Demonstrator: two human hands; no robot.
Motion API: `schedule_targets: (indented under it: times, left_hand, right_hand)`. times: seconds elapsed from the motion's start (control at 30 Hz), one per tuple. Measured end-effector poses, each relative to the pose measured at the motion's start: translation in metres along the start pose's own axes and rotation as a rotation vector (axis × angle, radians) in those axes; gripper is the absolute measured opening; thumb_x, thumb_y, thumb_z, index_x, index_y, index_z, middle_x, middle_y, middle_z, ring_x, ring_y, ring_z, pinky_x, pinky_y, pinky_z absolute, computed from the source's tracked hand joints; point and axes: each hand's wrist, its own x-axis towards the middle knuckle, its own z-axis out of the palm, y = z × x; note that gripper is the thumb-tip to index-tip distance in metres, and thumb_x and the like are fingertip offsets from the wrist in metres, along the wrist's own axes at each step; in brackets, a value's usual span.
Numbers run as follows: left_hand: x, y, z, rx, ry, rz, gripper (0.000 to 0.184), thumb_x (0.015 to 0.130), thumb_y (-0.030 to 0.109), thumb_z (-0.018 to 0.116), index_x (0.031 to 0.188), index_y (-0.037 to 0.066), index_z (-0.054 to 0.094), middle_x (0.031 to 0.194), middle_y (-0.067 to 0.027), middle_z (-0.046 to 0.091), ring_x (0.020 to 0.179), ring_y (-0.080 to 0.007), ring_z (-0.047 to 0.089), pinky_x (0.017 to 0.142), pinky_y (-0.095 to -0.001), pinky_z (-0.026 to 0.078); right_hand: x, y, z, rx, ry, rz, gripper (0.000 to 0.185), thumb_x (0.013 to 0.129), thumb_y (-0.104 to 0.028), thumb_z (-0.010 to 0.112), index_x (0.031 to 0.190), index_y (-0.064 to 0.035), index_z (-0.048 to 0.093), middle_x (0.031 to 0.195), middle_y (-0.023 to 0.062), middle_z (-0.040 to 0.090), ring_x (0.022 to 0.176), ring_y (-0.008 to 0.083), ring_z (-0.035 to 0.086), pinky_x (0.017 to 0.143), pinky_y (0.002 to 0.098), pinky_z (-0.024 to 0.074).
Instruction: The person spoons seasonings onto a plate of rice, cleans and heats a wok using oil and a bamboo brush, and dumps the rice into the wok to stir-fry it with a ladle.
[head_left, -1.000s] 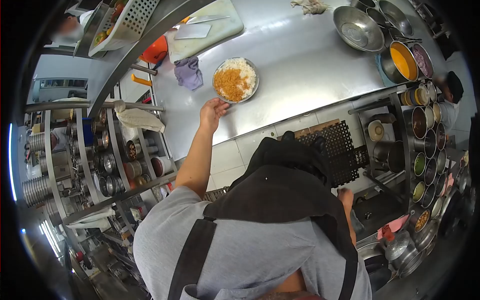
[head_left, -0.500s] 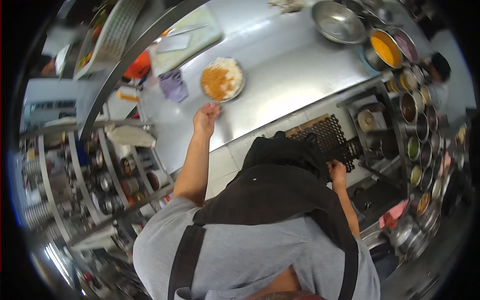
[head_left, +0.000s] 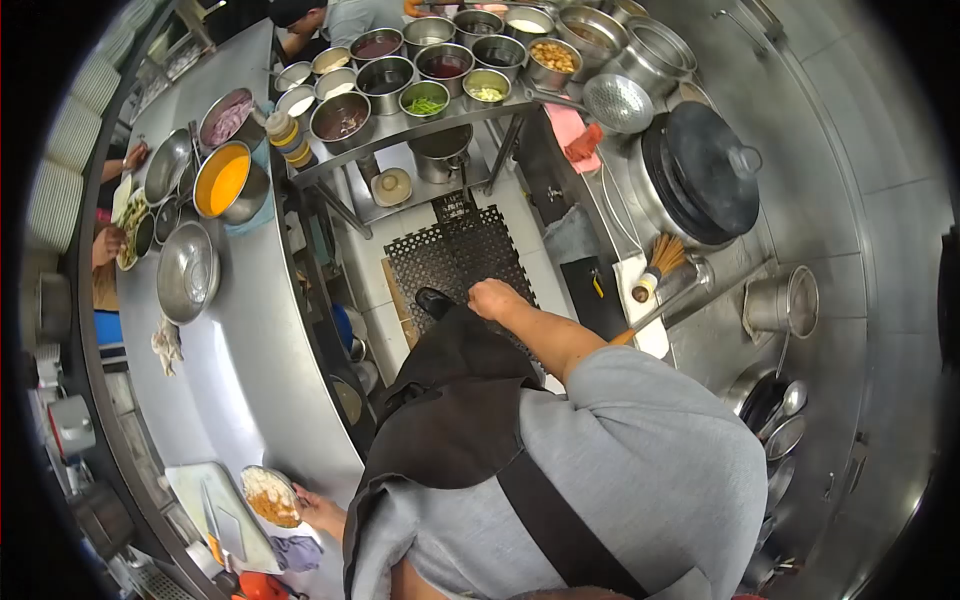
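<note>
At the lower left, my left hand (head_left: 322, 512) grips the rim of a round bowl (head_left: 247, 474). White rice (head_left: 262, 482) and an orange-brown crumbly topping (head_left: 278, 512) fill it, and it rests on the steel counter (head_left: 290, 420). Beside the bowl lie a white cutting board (head_left: 190, 480) with a knife (head_left: 212, 510) on it and a crumpled purple cloth (head_left: 297, 552). My right hand (head_left: 494, 298) hangs over the floor mat with its fingers curled, and nothing shows in it.
Further along the counter are a metal bowl (head_left: 188, 285) and a pot of orange liquid (head_left: 222, 180). Several ingredient pots fill the rack (head_left: 400, 130) ahead. A lidded wok (head_left: 710, 170) and a brush (head_left: 660, 268) are at the right. Another person's hand (head_left: 108, 245) works across the counter.
My view has swung right toward the pot rack and stove. My left hand, earlier just short of the bowl, now has its fingers on the rim. My right hand has come forward.
</note>
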Motion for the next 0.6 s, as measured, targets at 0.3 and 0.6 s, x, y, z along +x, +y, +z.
schedule_targets:
  times: [0.3, 0.6]
  left_hand:
    - [0.023, 0.017, -0.012, 0.352, 0.144, 0.042, 0.019, 0.079, 0.005, 0.052, 0.092, -0.008, 0.056, 0.081, -0.0139, 0.061, 0.057, -0.0139, 0.048, 0.054, -0.0214, 0.04]
    - [-0.058, -0.031, 0.127, 0.299, -0.102, 0.002, 0.029, 0.086, 0.006, 0.052, 0.111, -0.008, 0.051, 0.113, -0.0147, 0.057, 0.101, -0.0254, 0.057, 0.084, -0.0333, 0.05]
  right_hand:
    - [-0.024, 0.045, 0.026, -0.114, -0.147, 0.101, 0.023, 0.08, -0.022, 0.058, 0.093, -0.0062, 0.068, 0.095, 0.0179, 0.065, 0.095, 0.0331, 0.061, 0.086, 0.0426, 0.048]
    - [0.045, 0.001, -0.029, -0.151, -0.004, -0.078, 0.023, 0.075, -0.023, 0.056, 0.087, -0.0075, 0.068, 0.089, 0.0182, 0.065, 0.088, 0.0347, 0.062, 0.081, 0.0435, 0.0485]
